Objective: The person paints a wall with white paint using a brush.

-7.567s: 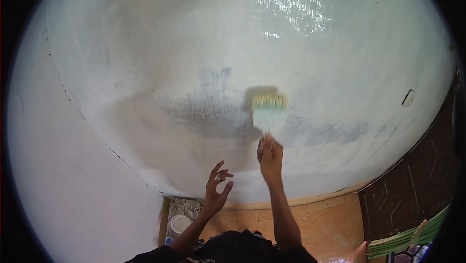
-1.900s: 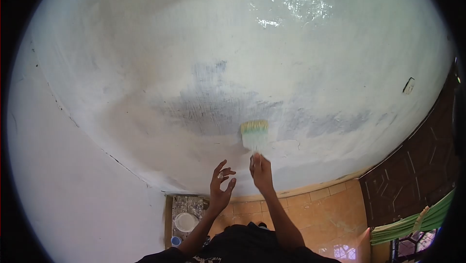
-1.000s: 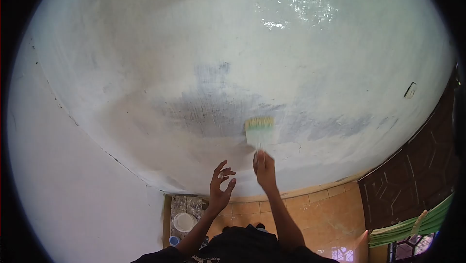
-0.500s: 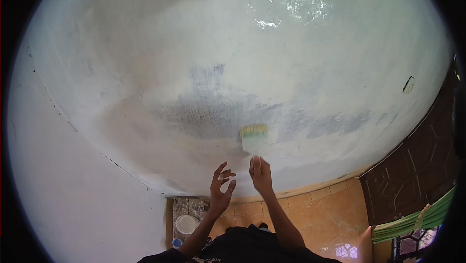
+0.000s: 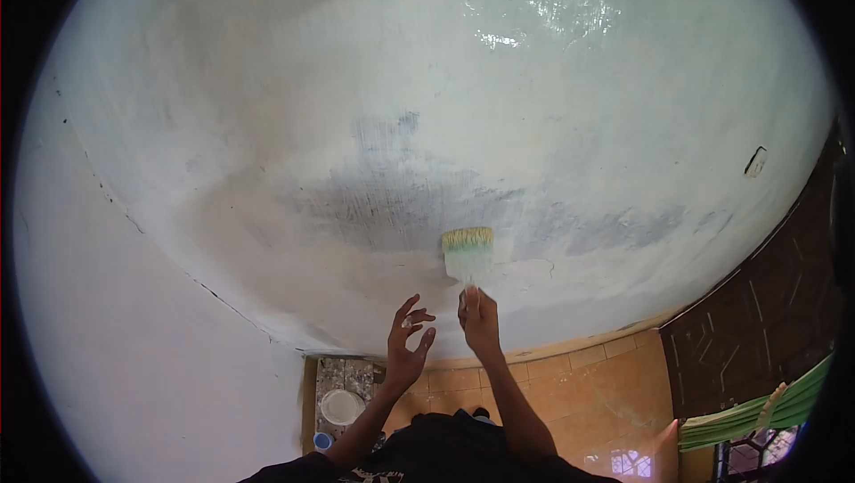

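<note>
My right hand [image 5: 480, 321] grips the handle of a wide paintbrush [image 5: 468, 256], its bristles pointing up and overlapping the wall [image 5: 570, 135] in this view. White paint coats the brush's body, with green and yellowish bristles above it. To its left, my left hand [image 5: 409, 340] is raised with its fingers apart and bent, white smears on them and nothing held. Just above the brush the wall carries a patchy grey-blue area [image 5: 392, 202] under streaky white paint. A wet, shiny patch [image 5: 539, 2] gleams higher up.
Low at the left, a white bucket [image 5: 343, 407] and a small blue container [image 5: 323, 441] stand on a paint-spattered surface [image 5: 358, 372]. Orange tiles [image 5: 570, 398] cover the floor. On the right are a dark patterned panel [image 5: 739, 323], a green curtain [image 5: 757, 416] and a wall fitting [image 5: 756, 162].
The view has shifted slightly. The brush stays at nearly the same spot below the grey-blue patch, still in my right hand, and my left hand keeps its pose.
</note>
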Tool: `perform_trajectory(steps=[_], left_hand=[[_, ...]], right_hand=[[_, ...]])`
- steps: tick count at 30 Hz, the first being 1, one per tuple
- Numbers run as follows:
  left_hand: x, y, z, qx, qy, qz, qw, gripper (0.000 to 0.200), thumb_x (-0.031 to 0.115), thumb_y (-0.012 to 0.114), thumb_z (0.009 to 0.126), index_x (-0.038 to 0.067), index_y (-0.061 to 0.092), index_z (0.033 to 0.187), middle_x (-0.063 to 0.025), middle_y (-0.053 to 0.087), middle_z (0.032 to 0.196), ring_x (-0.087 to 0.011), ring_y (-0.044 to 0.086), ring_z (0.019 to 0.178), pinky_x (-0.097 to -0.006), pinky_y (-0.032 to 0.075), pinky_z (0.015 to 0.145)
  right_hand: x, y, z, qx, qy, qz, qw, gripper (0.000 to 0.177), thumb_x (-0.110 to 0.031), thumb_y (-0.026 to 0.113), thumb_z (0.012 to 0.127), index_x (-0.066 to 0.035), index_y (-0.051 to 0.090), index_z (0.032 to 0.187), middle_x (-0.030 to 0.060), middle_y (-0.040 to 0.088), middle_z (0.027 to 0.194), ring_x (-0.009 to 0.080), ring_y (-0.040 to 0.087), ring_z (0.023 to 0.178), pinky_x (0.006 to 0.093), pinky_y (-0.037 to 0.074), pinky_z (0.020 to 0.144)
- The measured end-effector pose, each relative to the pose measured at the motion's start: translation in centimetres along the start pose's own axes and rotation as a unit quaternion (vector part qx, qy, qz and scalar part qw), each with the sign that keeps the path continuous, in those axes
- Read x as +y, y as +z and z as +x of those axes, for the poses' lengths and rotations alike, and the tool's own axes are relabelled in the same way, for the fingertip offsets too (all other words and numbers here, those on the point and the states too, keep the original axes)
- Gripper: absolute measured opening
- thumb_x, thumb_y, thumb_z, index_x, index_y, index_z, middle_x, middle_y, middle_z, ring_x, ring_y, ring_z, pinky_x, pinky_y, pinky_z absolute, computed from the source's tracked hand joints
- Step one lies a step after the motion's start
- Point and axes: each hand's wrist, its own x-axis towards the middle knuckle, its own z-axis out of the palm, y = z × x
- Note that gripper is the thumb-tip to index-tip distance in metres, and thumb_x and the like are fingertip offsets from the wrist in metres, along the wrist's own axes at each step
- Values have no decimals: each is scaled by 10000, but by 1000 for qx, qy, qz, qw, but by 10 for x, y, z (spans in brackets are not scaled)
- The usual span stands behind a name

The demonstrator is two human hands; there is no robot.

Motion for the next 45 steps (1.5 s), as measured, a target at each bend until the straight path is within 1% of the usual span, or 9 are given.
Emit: perform_trajectory(steps=[5,7,14,21,26,29,36,42,45], left_hand=[[10,0,5,0,-7,-23,1000,206,-3,634,845,40,633,1046,-97,429,1416,-239,538,1173,-359,485,898],[12,1,10,-2,6,-15,1000,214,-6,635,843,42,633,1051,-106,427,1420,-243,539,1175,-359,485,897],[9,0,8,20,6,-23,1000,215,-12,633,842,42,634,1050,-126,417,1432,-250,532,1193,-358,493,884],[13,2,13,-5,15,-2,1000,212,-15,627,848,38,636,1053,-121,421,1427,-246,538,1178,-353,496,882],[9,4,13,3,22,-2,1000,222,-19,627,841,36,634,1055,-121,420,1427,-254,537,1174,-358,495,883],[4,1,6,14,6,-19,1000,228,-12,634,834,38,632,1056,-124,422,1425,-259,539,1173,-361,494,880],[9,0,9,4,10,-15,1000,274,-36,647,817,56,609,1072,-144,416,1432,-258,574,1133,-377,486,887],[11,1,7,19,7,-15,1000,237,-8,654,830,51,634,1058,-124,406,1447,-250,561,1146,-374,482,903],[7,0,2,28,-7,-10,1000,203,5,651,836,39,642,1036,-116,407,1450,-252,544,1170,-379,481,906]], right_hand=[[-68,14,11,7,-141,0,990,448,-374,354,1039,-106,381,682,-66,314,526,22,275,434,211,219,396],[-91,15,27,3,-132,-1,991,452,-368,347,1042,-105,383,676,-63,318,518,22,282,442,212,224,405],[37,-10,-12,49,-45,-83,994,501,-415,356,1030,-109,376,634,-58,349,510,35,304,429,222,239,398],[-88,10,23,-6,-130,-13,991,503,-426,342,1032,-105,368,645,-58,324,521,31,274,442,224,214,399],[-4,-3,27,0,-134,-37,990,473,-403,361,1033,-109,375,663,-64,337,526,26,278,443,214,226,402],[42,-8,-15,12,3,-19,1000,464,-403,359,1032,-121,383,664,-65,334,518,26,293,421,205,227,385],[-85,8,23,-5,-149,-32,988,489,-411,354,1033,-100,377,657,-61,332,526,30,264,440,227,211,400],[19,-13,4,8,-41,-54,998,479,-440,364,1024,-114,384,673,-64,336,518,31,297,423,216,232,390],[16,-11,-24,14,47,-5,999,491,-431,362,1025,-112,377,653,-53,337,513,36,300,421,221,233,390]])
